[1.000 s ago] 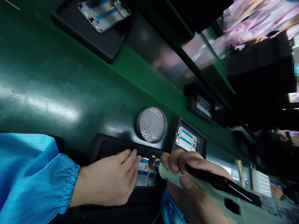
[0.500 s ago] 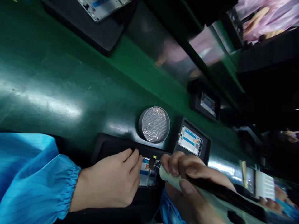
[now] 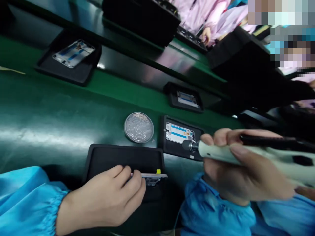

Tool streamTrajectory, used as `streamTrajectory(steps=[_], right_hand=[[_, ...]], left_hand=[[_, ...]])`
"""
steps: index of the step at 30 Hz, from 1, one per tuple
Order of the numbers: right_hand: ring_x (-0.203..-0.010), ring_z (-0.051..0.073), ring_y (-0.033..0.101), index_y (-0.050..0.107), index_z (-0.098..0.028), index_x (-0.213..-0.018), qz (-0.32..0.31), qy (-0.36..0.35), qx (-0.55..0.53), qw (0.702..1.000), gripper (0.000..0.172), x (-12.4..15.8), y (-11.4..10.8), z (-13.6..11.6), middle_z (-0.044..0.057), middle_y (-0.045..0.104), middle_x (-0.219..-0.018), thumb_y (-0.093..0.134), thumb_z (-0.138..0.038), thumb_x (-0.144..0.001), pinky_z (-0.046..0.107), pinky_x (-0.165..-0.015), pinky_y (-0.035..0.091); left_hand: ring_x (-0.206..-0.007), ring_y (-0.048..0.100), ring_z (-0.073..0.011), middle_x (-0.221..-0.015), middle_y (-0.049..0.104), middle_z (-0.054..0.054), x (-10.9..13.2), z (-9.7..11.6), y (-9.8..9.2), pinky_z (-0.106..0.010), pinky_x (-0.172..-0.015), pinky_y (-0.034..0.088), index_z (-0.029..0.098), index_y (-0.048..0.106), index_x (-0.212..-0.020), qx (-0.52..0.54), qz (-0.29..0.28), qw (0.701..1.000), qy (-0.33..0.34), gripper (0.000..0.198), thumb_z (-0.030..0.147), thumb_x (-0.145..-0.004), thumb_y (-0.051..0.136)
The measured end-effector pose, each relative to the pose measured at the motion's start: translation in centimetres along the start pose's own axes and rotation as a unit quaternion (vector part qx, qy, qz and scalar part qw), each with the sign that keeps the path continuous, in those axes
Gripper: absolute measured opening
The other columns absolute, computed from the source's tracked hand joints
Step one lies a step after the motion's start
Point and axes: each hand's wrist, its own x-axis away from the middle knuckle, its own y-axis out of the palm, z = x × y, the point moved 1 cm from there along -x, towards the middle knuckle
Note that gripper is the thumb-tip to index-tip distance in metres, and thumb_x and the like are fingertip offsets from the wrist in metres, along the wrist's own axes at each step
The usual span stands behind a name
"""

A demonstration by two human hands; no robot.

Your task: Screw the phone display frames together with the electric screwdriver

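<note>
Head view. Lower centre: the fingers of the left hand (image 3: 103,196) close narrowly on a phone frame (image 3: 152,176), tipped up edge-on over a black tray (image 3: 118,159). Lower right: the right hand (image 3: 258,173) grips an electric screwdriver (image 3: 219,154), clear of it. Driving here looks finished or paused; blur hides any screws, so what remains is unclear. Half a second earlier, the frame lay flat, screwdriver tip at its edge.

You have four black trays (image 3: 103,160) and four phone frames (image 3: 154,179) — plus one round dish (image 3: 139,127) and one powered screwdriver (image 3: 219,154).
</note>
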Motion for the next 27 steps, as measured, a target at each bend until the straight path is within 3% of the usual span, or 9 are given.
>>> streamTrajectory(steps=[5,9,11,17,27], right_hand=[[-0.061,0.009,0.053,0.069,-0.022,-0.074,-0.001,-0.002,-0.029,1.000,0.015,-0.6,-0.9,-0.6,-0.006,0.055,-0.057,0.058,-0.015,-0.066,0.032,-0.061,0.041],[-0.053,0.012,0.053,0.068,-0.022,-0.071,0.010,-0.078,-0.040,0.996,0.017,-0.8,-1.3,0.0,-0.006,0.052,-0.055,0.066,-0.014,-0.056,0.031,-0.053,0.043],[-0.054,0.014,0.054,0.067,-0.024,-0.070,0.017,-0.081,-0.040,0.996,0.017,-1.0,-1.4,0.3,-0.005,0.052,-0.058,0.068,-0.015,-0.055,0.033,-0.053,0.045],[-0.057,0.016,0.052,0.066,-0.026,-0.068,0.024,-0.070,-0.019,0.997,0.015,-0.8,-1.5,-0.1,-0.004,0.046,-0.058,0.065,-0.017,-0.056,0.038,-0.057,0.048],[-0.058,0.015,0.056,0.065,-0.025,-0.075,0.019,-0.091,-0.011,0.996,0.016,-0.6,-1.6,0.1,-0.004,0.049,-0.063,0.065,-0.013,-0.063,0.041,-0.065,0.054]], left_hand=[[-0.071,0.064,-0.0198,-0.096,0.069,-0.012,-0.1,0.2,-1.7,-0.035,-0.066,0.052,0.006,0.061,-0.120,0.041,-0.002,0.998,0.044,0.033,0.008,-0.094,0.040],[-0.068,0.062,-0.0202,-0.088,0.067,-0.011,-0.5,-0.2,-2.0,-0.036,-0.063,0.053,0.005,0.061,-0.117,0.071,-0.020,0.994,0.077,0.033,0.005,-0.094,0.038],[-0.067,0.061,-0.0206,-0.087,0.067,-0.012,-0.7,-0.4,-1.9,-0.036,-0.061,0.053,0.004,0.060,-0.118,0.082,-0.034,0.992,0.088,0.032,0.005,-0.094,0.039],[-0.071,0.060,-0.0225,-0.086,0.064,-0.013,-0.9,-0.5,-1.9,-0.037,-0.059,0.052,0.002,0.057,-0.119,0.096,-0.056,0.988,0.103,0.031,0.004,-0.095,0.038],[-0.075,0.062,-0.0233,-0.086,0.063,-0.013,-1.0,-0.7,-2.2,-0.038,-0.063,0.052,0.002,0.056,-0.119,0.066,-0.063,0.989,0.117,0.033,0.004,-0.096,0.033]])
